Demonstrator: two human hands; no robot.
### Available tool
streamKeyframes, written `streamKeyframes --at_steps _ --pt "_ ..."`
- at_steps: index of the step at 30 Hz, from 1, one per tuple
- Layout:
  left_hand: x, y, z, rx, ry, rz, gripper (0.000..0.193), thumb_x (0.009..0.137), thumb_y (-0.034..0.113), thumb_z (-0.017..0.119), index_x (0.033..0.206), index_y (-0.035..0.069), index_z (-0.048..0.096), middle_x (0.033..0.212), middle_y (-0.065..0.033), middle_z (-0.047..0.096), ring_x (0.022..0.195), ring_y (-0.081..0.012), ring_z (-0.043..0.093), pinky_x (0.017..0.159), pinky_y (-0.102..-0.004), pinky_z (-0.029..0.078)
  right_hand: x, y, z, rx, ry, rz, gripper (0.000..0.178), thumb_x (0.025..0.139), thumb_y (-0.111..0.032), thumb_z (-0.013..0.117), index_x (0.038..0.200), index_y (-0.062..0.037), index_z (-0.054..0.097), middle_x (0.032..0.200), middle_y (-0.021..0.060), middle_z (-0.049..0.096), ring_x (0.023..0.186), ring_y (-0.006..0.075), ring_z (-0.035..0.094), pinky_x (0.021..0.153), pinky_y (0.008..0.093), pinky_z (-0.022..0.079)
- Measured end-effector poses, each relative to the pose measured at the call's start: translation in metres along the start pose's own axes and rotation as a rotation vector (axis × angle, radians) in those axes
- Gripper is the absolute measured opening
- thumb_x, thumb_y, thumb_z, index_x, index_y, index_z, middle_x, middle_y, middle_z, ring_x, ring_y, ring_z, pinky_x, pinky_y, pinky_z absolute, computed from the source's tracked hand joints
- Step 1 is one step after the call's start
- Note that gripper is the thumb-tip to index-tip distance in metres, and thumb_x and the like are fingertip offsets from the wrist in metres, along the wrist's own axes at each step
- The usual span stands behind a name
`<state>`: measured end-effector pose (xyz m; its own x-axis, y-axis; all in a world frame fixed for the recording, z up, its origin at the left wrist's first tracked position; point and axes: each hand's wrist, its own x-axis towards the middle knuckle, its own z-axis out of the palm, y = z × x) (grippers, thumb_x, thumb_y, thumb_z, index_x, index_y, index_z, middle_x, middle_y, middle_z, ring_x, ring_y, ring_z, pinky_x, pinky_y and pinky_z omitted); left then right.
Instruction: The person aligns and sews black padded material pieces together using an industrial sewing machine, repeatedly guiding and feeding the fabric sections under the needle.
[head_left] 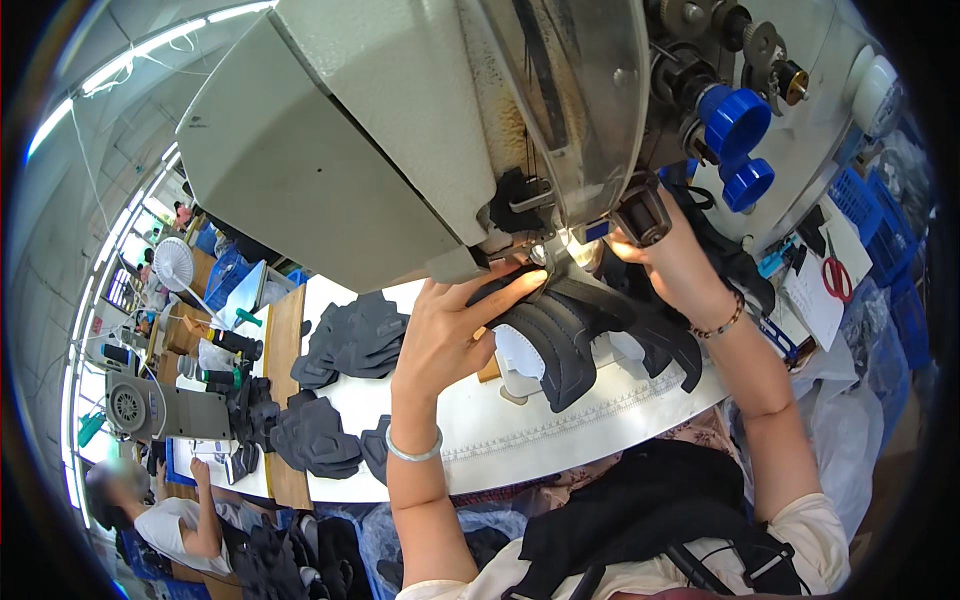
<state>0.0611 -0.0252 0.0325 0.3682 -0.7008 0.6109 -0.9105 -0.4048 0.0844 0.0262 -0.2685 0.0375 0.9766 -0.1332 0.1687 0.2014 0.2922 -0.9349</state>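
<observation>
In the head view, the left hand (445, 325) lies open mid-frame, fingers stretched onto a black panel (563, 345) at centre, under the sewing machine (320, 160). The right hand (655, 250), right of centre, is partly hidden; I can't tell its grip.

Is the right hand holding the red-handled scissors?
No, the red-handled scissors lie apart toward the picture's right edge, while the right hand is up at the sewing machine.
</observation>
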Motion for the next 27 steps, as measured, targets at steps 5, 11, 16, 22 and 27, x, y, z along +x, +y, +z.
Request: streamKeyframes --at_steps 5,11,16,22,27 --pt "0.003 0.003 0.001 -0.029 -0.001 0.002 0.057 0.062 -0.003 0.063 0.114 0.017 0.073 0.112 -0.0069 0.066 0.104 -0.0279 0.063 0.084 -0.0381 0.049 -0.017 -0.022 -0.011 -0.287 -0.144 0.003 0.024 0.092 -0.016 0.049 0.072 -0.0038 0.054 0.060 0.0022 0.053 0.045 0.0097 0.039 0.048 0.0275 0.032" --pt "-0.006 0.003 -0.006 0.013 -0.037 -0.045 0.063 0.060 -0.009 0.057 0.116 0.017 0.072 0.114 -0.0062 0.066 0.107 -0.0292 0.061 0.087 -0.0393 0.049 -0.090 -0.024 0.027 -1.346 -0.119 -0.828 0.031 0.074 -0.005 0.058 0.103 0.0034 0.064 0.108 0.0125 0.062 0.095 0.0248 0.058 0.085 0.0364 0.045" --pt "0.003 0.007 -0.004 -0.007 -0.029 -0.030 0.067 0.056 -0.010 0.055 0.115 0.017 0.072 0.115 -0.0064 0.065 0.110 -0.0293 0.060 0.088 -0.0385 0.048 -0.070 0.015 0.022 -1.483 -0.154 -1.124 0.037 0.072 -0.009 0.061 0.105 0.0064 0.063 0.105 0.0123 0.061 0.097 0.0246 0.057 0.090 0.0351 0.046" --pt "-0.005 0.000 -0.004 -0.050 -0.016 -0.037 0.069 0.052 -0.010 0.051 0.111 0.015 0.074 0.115 -0.0080 0.066 0.111 -0.0293 0.061 0.088 -0.0381 0.049 -0.060 0.017 0.023 -1.459 -0.197 -1.195 0.029 0.073 -0.009 0.062 0.100 0.0025 0.064 0.103 0.0121 0.062 0.089 0.0208 0.055 0.081 0.0324 0.047" --pt "-0.004 -0.005 0.001 -0.113 0.003 -0.016 0.066 0.050 -0.006 0.049 0.107 0.013 0.075 0.114 -0.0110 0.067 0.103 -0.0302 0.066 0.087 -0.0369 0.054 -0.057 0.026 0.018 -1.392 -0.155 -1.199 0.029 0.074 -0.008 0.062 0.102 0.0013 0.065 0.102 0.0113 0.062 0.085 0.0189 0.055 0.075 0.0300 0.046"
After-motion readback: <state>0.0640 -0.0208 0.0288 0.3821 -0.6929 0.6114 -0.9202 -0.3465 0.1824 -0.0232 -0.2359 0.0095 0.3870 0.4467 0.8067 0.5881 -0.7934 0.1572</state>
